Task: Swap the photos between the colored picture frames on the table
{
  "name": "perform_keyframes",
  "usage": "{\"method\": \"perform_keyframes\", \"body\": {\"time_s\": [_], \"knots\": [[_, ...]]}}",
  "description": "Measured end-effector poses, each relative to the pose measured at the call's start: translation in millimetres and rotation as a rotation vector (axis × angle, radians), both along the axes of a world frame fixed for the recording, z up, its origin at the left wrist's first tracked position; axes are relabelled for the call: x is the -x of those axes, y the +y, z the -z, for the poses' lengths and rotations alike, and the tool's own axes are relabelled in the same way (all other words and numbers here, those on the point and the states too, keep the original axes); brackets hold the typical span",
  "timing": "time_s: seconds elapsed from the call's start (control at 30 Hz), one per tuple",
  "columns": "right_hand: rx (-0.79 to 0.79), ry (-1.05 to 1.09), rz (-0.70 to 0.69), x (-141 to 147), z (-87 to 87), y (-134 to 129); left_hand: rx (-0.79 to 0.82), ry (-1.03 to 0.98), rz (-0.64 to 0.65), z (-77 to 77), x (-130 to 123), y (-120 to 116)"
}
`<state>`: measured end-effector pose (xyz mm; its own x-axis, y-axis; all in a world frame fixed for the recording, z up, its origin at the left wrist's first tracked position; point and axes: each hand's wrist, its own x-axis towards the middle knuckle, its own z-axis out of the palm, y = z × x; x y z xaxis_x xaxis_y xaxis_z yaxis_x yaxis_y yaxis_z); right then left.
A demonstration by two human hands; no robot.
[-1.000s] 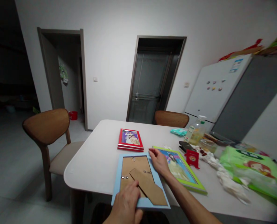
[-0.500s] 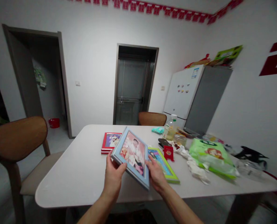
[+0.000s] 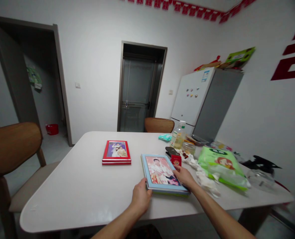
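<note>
White counter (image 3: 80, 189) supports a blue picture frame (image 3: 162, 187), face up over a green frame (image 3: 171, 194). Left hand (image 3: 141, 196) grasps the blue picture frame near its lower left corner; right hand (image 3: 184, 177) grasps its right edge. Even pressure on both sides should keep it level. Green frame's face is covered; fingertips under the edges are hidden.

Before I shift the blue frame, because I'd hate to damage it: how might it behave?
The blue frame looks stiff, its edges being straight. Its flat shape makes rolling unlikely, but it could slide across the green frame beneath.
</note>
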<state>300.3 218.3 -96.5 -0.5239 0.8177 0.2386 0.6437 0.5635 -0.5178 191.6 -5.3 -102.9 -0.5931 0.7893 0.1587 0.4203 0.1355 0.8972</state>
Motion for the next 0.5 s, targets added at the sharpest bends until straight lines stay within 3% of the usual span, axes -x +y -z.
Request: {"method": "perform_keyframes", "body": {"time_s": [0.1,0.2,0.27,0.37,0.5], "knots": [[-0.013,-0.055,-0.002,3,-1.0,-5,0.055,0.045,0.002,5.0,13,-6],[-0.118,-0.036,0.01,26,-10.4,-24,0.087,0.066,-0.058,7.3,40,-13],[-0.221,-0.007,-0.111,56,-16.5,-47,0.082,0.074,-0.118,5.2,65,-18],[-0.283,-0.039,-0.412,114,-17.8,-87,0.039,0.064,-0.214,-1.5,106,-24],[-0.318,-0.065,-0.536,181,-8.0,-124,-0.006,-0.053,-0.316,-2.4,142,-32]]}}
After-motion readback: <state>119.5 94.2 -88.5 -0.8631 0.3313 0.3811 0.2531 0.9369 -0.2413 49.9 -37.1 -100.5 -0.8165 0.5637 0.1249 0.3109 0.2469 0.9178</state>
